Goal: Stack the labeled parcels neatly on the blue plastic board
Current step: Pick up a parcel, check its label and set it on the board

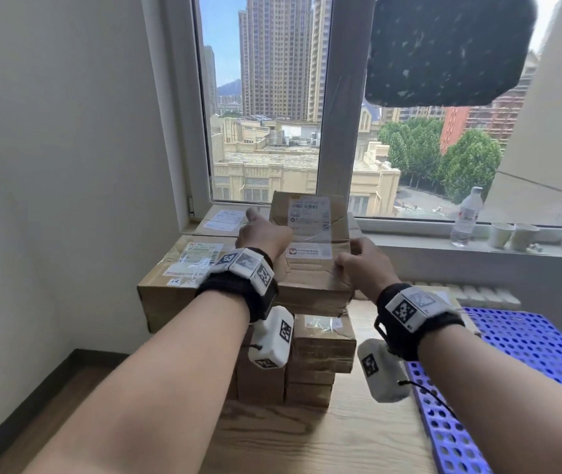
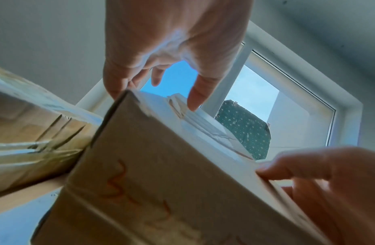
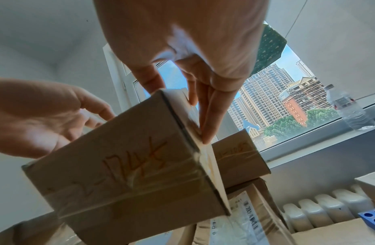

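A taped brown parcel (image 1: pixel 313 241) with a white barcode label is held tilted above the pile, between both hands. My left hand (image 1: pixel 264 234) grips its left side, thumb pointing up. My right hand (image 1: pixel 358 260) pinches its near right corner. In the left wrist view the left hand (image 2: pixel 155 79) curls over the parcel's (image 2: pixel 161 165) top edge. In the right wrist view the right hand (image 3: pixel 182 92) has its fingers (image 3: pixel 209 119) lying along the labeled face of the parcel (image 3: pixel 130 165), which bears orange handwriting. The blue perforated board (image 1: pixel 529 354) lies at the lower right.
A large labeled parcel (image 1: pixel 170 289) sits to the left, and several smaller parcels (image 1: pixel 320 343) are stacked below the held one on the wooden surface (image 1: pixel 307 439). Another parcel (image 1: pixel 221 220) lies by the window. A water bottle (image 1: pixel 466 217) and paper cups (image 1: pixel 512 236) stand on the sill.
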Demonstrator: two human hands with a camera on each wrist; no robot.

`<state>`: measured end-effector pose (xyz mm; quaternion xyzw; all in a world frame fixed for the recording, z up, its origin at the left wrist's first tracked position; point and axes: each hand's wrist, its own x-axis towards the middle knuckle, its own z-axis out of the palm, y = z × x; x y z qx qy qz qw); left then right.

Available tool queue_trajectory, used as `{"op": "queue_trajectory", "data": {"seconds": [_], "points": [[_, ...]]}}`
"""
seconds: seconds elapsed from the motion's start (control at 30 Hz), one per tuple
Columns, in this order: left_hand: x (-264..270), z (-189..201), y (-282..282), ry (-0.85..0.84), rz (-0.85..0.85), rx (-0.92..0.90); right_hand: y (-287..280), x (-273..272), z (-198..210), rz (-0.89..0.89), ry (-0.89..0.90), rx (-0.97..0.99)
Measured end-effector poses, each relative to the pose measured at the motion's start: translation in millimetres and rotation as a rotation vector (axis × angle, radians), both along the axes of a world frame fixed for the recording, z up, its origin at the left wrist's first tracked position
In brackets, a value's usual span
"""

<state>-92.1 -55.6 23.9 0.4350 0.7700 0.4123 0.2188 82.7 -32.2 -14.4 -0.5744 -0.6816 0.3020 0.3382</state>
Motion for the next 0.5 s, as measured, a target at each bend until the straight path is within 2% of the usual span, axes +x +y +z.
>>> {"op": "queue_trajectory", "data": {"seconds": [0.17,0.3,0.5], "points": [[13,-3,-1,-0.281,-0.084,-0.016,-8,24,1,-0.029,0.045,0.02],[25,-11,3,-0.424,-0.219,-0.068,-10,46,2,-0.059,0.033,0.062],[52,-9,-8,-0.482,-0.332,-0.034,-19,80,7,-0.096,0.093,0.076]]}}
